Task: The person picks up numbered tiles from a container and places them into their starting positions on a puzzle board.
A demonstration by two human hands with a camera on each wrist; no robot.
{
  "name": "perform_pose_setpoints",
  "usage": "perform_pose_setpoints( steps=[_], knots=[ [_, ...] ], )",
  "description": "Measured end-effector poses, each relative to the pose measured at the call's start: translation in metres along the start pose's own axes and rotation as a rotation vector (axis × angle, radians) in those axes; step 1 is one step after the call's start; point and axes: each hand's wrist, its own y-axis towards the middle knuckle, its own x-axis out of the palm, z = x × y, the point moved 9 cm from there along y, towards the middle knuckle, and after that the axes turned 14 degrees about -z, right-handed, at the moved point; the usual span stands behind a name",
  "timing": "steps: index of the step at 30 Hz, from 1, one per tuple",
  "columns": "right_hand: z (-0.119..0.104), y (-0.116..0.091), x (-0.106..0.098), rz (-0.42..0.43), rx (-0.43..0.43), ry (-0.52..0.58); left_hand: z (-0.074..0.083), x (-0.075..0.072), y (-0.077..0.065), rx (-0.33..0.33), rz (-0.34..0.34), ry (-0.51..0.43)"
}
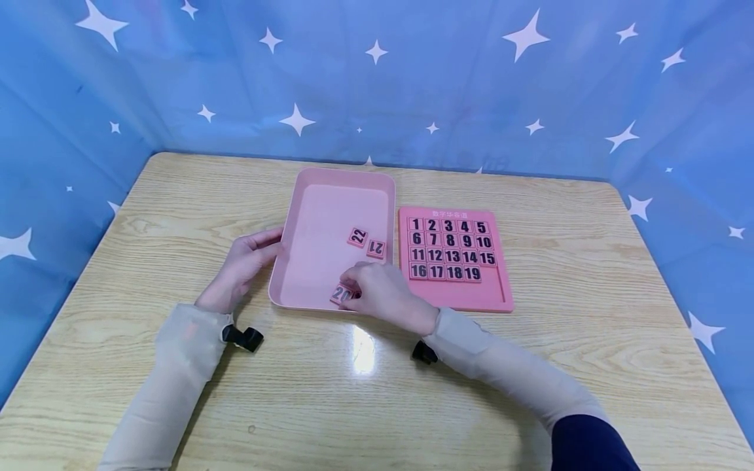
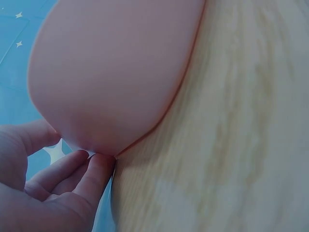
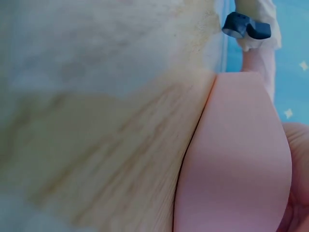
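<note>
A shallow pink tray (image 1: pixel 312 242) lies on the table. My left hand (image 1: pixel 244 265) rests at its left wall; in the left wrist view its fingers (image 2: pixel 99 169) touch the outside of the tray, relaxed, with one finger up near the rim. My right hand (image 1: pixel 383 291) reaches over the near right corner of the tray and pinches a tile marked 20 (image 1: pixel 340 294) between thumb and fingertips. The hand hides part of that corner. Tiles marked 22 (image 1: pixel 357 237) and 21 (image 1: pixel 376 248), the latter upside down, lie loose beyond it. In the right wrist view, the tray wall hides the fingertips.
Right of the tray lies a pink number puzzle board (image 1: pixel 459 297) with tiles 1 to 19 set in rows; the fourth row ends at 19. A wooden table (image 1: pixel 589 281) bears everything. A blue curtain with white stars (image 1: pixel 412 78) hangs behind and beside it.
</note>
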Motion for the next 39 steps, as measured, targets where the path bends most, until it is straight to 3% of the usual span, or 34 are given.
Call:
perform_pose_setpoints(
  steps=[11, 20, 24, 31, 39],
  knots=[
    [0.002, 0.009, 0.006, -0.068, 0.045, -0.061, 0.0, 0.001, 0.0, 0.007, -0.001, 0.002],
    [0.01, -0.005, -0.019, 0.024, -0.05, 0.045, 0.002, 0.002, -0.001, 0.012, -0.003, 0.022],
    [0.034, -0.027, -0.036, 0.056, -0.042, 0.1, 0.003, 0.002, -0.002, 0.012, -0.001, 0.029],
    [0.104, -0.086, -0.06, 0.185, 0.041, 0.126, 0.0, 0.002, -0.002, -0.016, 0.0, 0.051],
    [0.163, -0.135, -0.06, 0.203, 0.12, 0.086, -0.001, 0.002, -0.003, -0.025, 0.0, 0.057]
  ],
)
